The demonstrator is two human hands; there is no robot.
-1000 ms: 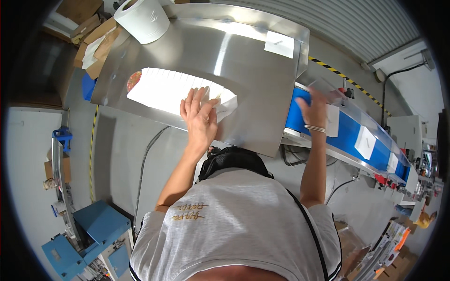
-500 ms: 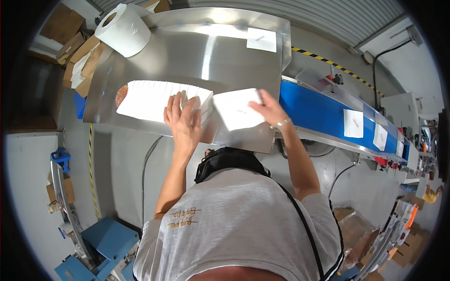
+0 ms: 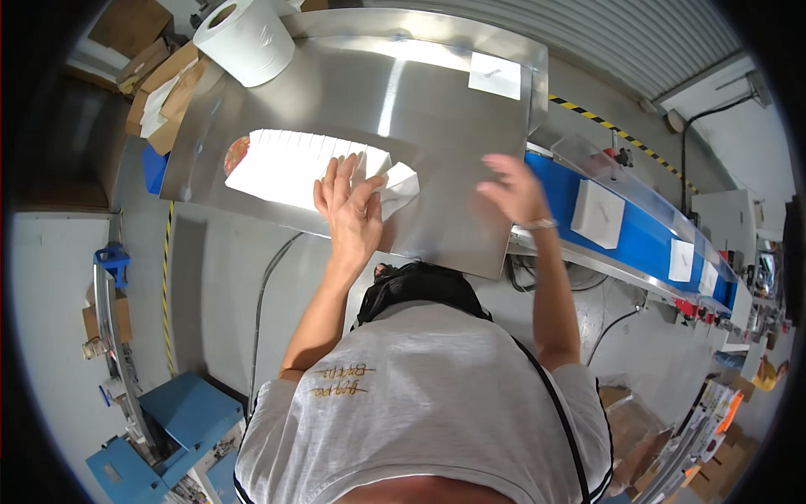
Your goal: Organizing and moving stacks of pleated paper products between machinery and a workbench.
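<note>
A row of overlapping white square packets (image 3: 285, 168) lies on the steel table in front of me. My left hand (image 3: 348, 210) rests at the row's right end, fingers over the top, the thumb bent against an end packet. That end packet (image 3: 401, 189) leans out to the right from the row; part of it is behind the thumb. Over the table's right edge, beside the conveyor, my right hand (image 3: 514, 193) is empty with fingers apart, slightly blurred. Closest to it on the blue conveyor belt (image 3: 554, 189) lies a white packet (image 3: 598, 214).
More packets (image 3: 682, 260) sit farther along the belt, behind a clear side guard (image 3: 600, 168). A single packet (image 3: 495, 76) lies at the table's far right corner. A large white roll (image 3: 252, 46) stands far left, by cardboard boxes (image 3: 172, 88). A round reddish patterned piece (image 3: 238, 155) shows at the row's left end.
The packet that my right hand held is now on the near end of the belt, and that hand is empty. Another end packet has tilted out by my left hand. The view has shifted slightly.
</note>
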